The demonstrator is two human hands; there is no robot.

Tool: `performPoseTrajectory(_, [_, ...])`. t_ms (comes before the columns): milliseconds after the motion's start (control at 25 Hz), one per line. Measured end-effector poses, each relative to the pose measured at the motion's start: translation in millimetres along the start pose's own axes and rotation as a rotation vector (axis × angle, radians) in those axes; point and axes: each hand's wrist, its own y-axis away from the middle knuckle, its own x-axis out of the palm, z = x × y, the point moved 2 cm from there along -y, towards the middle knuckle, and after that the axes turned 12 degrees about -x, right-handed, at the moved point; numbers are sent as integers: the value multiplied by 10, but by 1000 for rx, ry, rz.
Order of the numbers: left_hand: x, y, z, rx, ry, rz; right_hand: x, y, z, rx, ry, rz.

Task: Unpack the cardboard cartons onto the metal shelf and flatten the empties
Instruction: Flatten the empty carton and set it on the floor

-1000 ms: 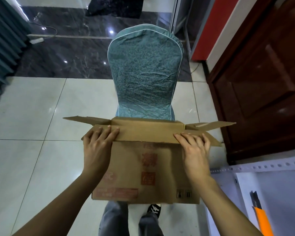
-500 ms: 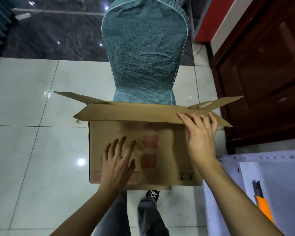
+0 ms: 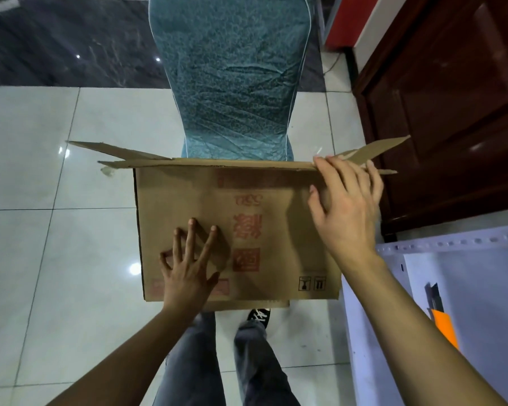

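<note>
Brown carton [image 3: 270, 200], flaps splayed (red print).

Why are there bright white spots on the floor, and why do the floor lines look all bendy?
In the head view, the white spots are glare, probably from lights overhead, bouncing off the glossy floor tiles. The tile lines in the head view bow because the camera lens is wide-angle. Also in the head view, the left hand throws a soft finger shadow on the cardboard carton.
</note>
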Motion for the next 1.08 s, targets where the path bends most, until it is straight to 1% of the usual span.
performPoseTrajectory(160, [5,32,-33,-6,-12,12,-74,253,-51,78,-27,15])
performPoseTrajectory(320, [14,29,-33,-17,-36,39,-22,506,16,82,-31,56])
performPoseTrajectory(400, [21,36,-21,-30,-51,46,108,750,63,121,-57,182])
performPoseTrajectory(480, [36,52,-7,-30,-60,52,276,1088,86,207,-81,363])
performPoseTrajectory(640, [74,84,65,-26,-66,55,539,1748,53,517,-128,694])
performPoseTrajectory(720, [84,95,111,-24,-80,53,613,1996,42,642,-174,782])
performPoseTrajectory(800, [84,88,128,-17,-89,53,663,2159,58,697,-204,803])
performPoseTrajectory(880, [85,65,109,-13,-95,60,703,2226,62,715,-217,808])
performPoseTrajectory(1080, [57,9,86,-30,-91,52,774,2224,79,638,-193,762])
